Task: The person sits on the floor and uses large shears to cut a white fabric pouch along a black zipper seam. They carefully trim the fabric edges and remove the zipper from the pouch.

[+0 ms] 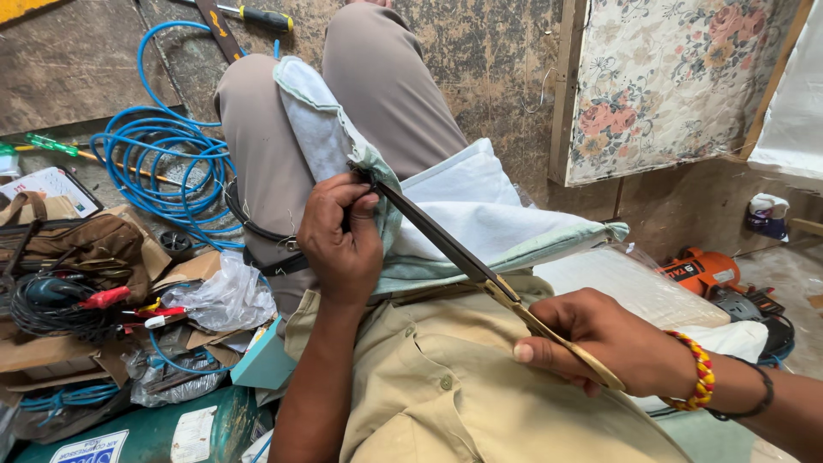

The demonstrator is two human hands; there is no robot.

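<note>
My left hand (341, 233) pinches the edge of a pale green and white fabric piece (480, 214) that lies folded over my raised knee. Long scissors (463, 255) with dark blades and brass-coloured handles are gripped in my right hand (604, 339). The blade tips meet the fabric edge right at my left fingers. A red and yellow beaded bracelet and a dark band sit on my right wrist. The fabric drapes down over my lap toward the right.
A coiled blue hose (159, 159) lies on the floor at left. Beside it are a brown bag (81, 244), tangled cables and plastic wrap (219, 296). A floral padded panel (669, 81) leans at upper right. An orange power tool (703, 267) sits at right.
</note>
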